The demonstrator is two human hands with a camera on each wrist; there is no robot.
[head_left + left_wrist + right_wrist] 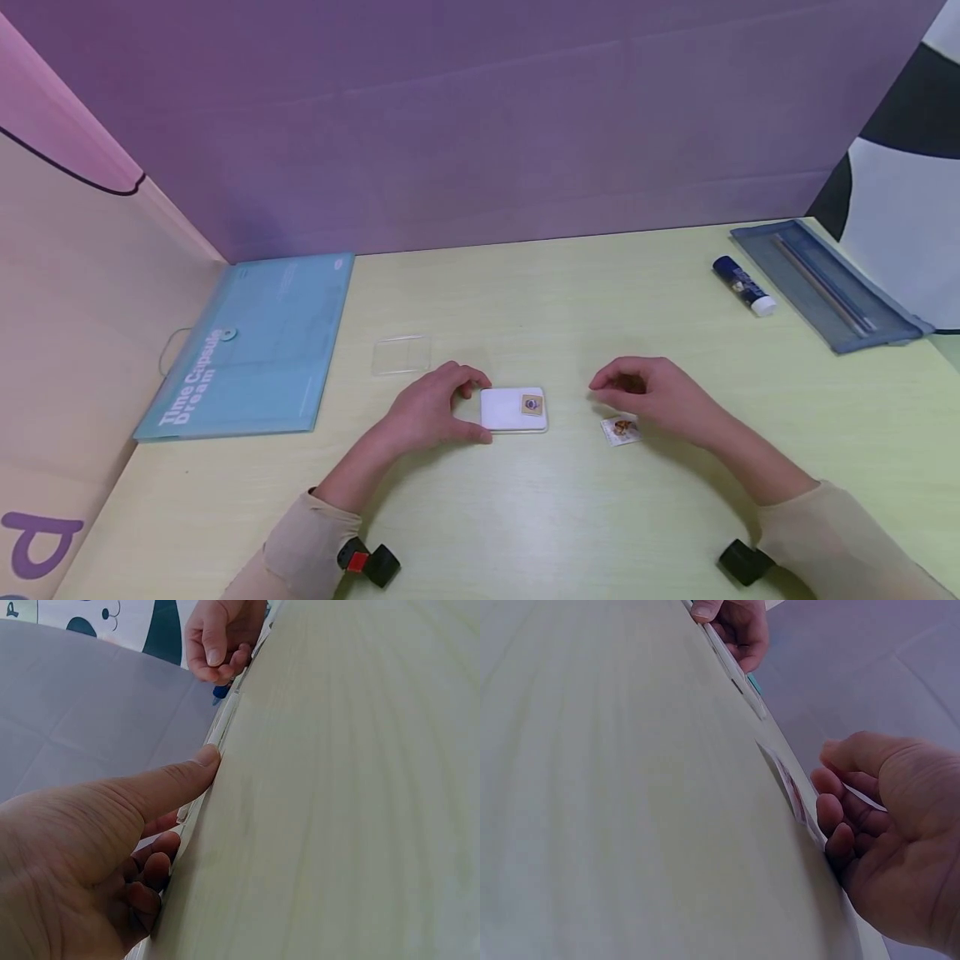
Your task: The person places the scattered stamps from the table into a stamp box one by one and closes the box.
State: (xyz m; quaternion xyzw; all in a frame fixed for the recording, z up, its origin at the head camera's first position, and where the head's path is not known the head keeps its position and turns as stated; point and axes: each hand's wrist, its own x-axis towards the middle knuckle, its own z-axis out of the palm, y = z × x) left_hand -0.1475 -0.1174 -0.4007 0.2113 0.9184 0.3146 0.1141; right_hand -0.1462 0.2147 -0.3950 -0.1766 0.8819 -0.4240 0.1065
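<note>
My left hand [431, 408] holds a flat white rectangular case [501, 410] on the table, thumb at its near edge and a finger at its far edge. A small tan square sticker with a dark round design [532, 405] sits on the right part of the case. In the left wrist view, the thumb [176, 784] presses along the case's thin edge. To the right, my right hand [660, 396] hovers low with its fingers loosely curled, and nothing shows in them. Just below these fingers lies a small white piece of paper with a brown picture [621, 430].
A clear plastic rectangular cover [401, 355] lies behind the left hand. At the left is a blue document folder [262, 342]. A glue stick [744, 285] and a dark mesh pouch [828, 287] lie at the back right. A purple panel [487, 125] stands behind the table.
</note>
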